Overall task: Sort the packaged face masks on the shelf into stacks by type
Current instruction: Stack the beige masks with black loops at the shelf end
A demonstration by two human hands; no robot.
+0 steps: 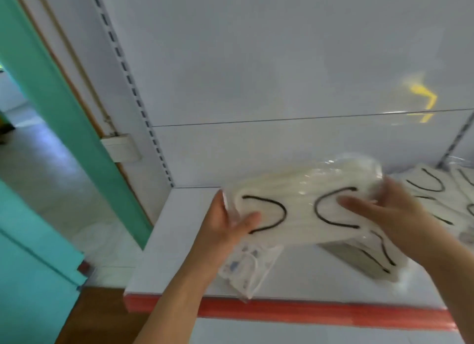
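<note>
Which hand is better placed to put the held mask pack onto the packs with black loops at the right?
Probably the right hand. It grips the held pack's right end, nearest the black-loop packs. The left hand holds the far end.

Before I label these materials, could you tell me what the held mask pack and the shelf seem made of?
Held mask pack: clear glossy plastic film, by its glare and crinkles, over what looks like white fabric with black ear loops. Shelf: smooth, white, probably painted metal.

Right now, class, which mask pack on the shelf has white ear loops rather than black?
The small pack at the shelf's front edge, below the left hand; the other packs show black loops.
</note>
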